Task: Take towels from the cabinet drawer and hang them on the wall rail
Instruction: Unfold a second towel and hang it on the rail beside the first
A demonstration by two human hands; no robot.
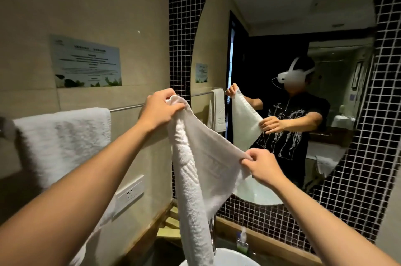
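Head view: hanging step, second towel. Left hand [161,109] grips one top corner of the white towel [195,168], raised close to the bare stretch of wall rail [127,107]. Right hand [260,166] pinches the other corner lower down, so the top edge slopes and the rest hangs bunched toward the basin [230,259]. One towel on the rail [63,135] already, further left. Next, I'd say: level the edge, lift it over the free rail section, drape, let go.

Wall sign [86,62] text perhaps too small, illegible
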